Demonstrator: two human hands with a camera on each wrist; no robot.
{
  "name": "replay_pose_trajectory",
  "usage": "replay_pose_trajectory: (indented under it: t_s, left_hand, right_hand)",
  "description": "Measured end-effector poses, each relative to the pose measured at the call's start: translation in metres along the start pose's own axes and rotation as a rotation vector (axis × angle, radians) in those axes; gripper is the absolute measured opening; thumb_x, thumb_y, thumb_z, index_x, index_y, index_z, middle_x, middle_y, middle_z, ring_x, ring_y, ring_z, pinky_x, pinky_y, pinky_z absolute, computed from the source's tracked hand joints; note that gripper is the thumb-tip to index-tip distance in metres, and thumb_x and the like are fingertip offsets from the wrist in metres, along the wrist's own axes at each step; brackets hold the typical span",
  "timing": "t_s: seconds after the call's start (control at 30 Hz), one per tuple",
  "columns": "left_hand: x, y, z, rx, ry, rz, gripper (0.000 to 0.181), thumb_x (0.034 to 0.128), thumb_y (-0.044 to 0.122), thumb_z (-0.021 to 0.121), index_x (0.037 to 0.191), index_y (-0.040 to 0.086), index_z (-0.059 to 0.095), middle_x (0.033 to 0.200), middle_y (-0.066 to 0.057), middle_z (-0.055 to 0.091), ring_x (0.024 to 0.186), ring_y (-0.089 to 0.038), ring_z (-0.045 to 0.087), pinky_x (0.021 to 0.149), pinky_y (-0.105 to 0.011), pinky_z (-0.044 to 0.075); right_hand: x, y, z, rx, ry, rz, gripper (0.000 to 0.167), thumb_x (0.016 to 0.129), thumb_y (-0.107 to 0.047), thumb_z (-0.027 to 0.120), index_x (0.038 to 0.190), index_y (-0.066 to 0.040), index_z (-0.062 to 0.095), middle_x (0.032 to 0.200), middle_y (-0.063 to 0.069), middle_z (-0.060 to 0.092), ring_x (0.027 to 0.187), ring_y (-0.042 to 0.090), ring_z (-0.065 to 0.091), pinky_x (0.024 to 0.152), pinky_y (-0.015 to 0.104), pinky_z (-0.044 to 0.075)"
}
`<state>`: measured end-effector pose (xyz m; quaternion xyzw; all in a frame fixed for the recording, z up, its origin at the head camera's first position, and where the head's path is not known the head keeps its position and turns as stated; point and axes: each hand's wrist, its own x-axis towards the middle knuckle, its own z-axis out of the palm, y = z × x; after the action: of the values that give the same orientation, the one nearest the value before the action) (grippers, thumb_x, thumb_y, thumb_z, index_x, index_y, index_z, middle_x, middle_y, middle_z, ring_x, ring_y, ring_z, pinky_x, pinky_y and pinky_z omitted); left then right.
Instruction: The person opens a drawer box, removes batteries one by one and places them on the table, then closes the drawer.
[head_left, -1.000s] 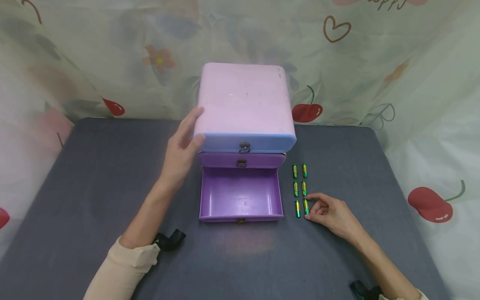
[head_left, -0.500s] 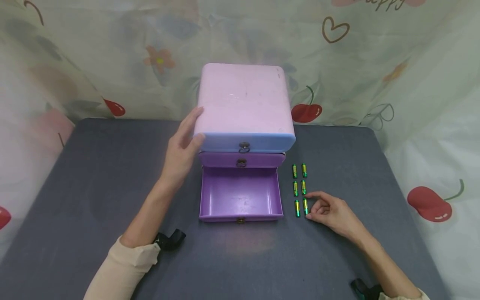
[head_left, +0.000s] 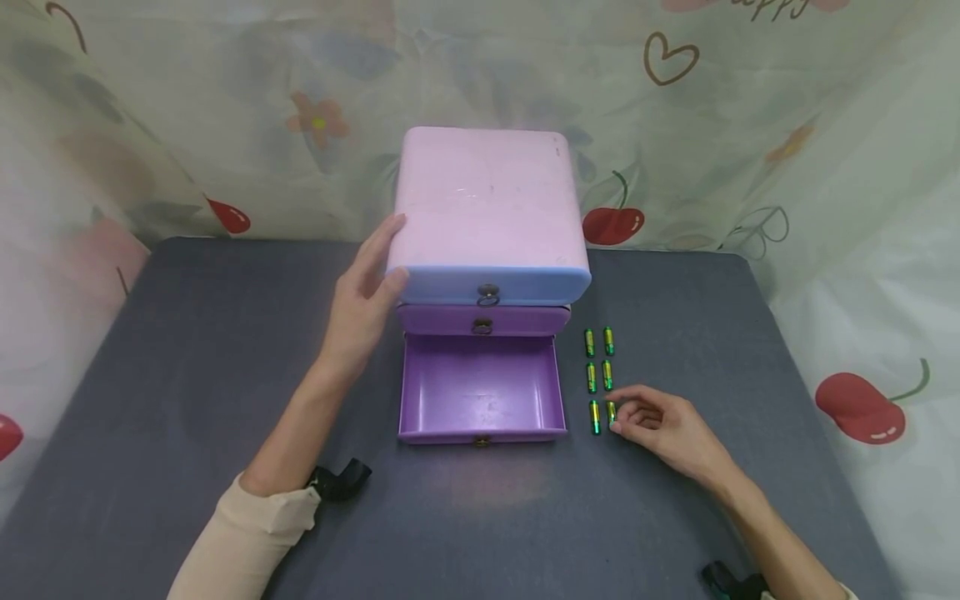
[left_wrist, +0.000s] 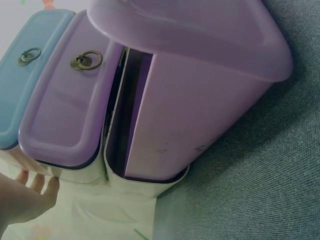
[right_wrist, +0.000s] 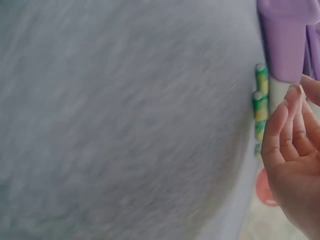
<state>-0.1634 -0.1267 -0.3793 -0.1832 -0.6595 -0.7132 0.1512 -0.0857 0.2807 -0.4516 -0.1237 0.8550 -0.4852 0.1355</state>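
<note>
My left hand (head_left: 360, 308) rests against the left side of a small drawer cabinet (head_left: 491, 200) with a pink top. In the left wrist view its fingertips (left_wrist: 52, 186) touch the cabinet's side. The bottom purple drawer (head_left: 482, 392) is pulled out, with nothing lying in it. Right of it, green and yellow batteries lie in two short columns. My right hand (head_left: 671, 429) pinches the nearest battery of the right column (head_left: 611, 412) between thumb and forefinger, at its ends. In the right wrist view the hand (right_wrist: 295, 150) hides that battery; others show beside it.
A blue top drawer (head_left: 450, 286) and a purple middle drawer (head_left: 442, 320) are closed, each with a ring pull. The grey tabletop (head_left: 225, 350) carries everything. A printed curtain (head_left: 480, 67) hangs behind and at both sides.
My right thumb and forefinger have drawn slightly closer on the nearest right battery, which now looks shorter between them. My left hand and the cabinet have stayed in place.
</note>
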Motion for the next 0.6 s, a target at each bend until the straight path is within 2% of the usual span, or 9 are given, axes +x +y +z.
replay_pose_trajectory:
  t_s: [0.33,0.6]
  left_hand:
    - [0.0,-0.003,0.0,-0.021,-0.009,0.016,0.053,0.0961,0.0,0.057,0.148,0.005,0.046,0.155,-0.004,0.041,0.146,-0.018,0.03,0.121,-0.034,0.02]
    - [0.0,-0.002,0.001,-0.031,0.0,0.031,0.054,0.0955,-0.002,0.056,0.148,0.002,0.045,0.155,-0.006,0.041,0.146,-0.019,0.03,0.121,-0.034,0.018]
  right_hand:
    - [-0.003,-0.017,0.013,0.086,-0.044,-0.136,0.028,0.088,-0.003,0.074,0.114,0.002,0.066,0.09,0.009,0.068,0.078,0.017,0.066,0.068,0.027,0.056]
    - [-0.008,-0.027,0.024,0.136,-0.054,-0.175,0.024,0.089,-0.004,0.073,0.111,0.002,0.067,0.091,0.007,0.069,0.079,0.018,0.066,0.07,0.028,0.057]
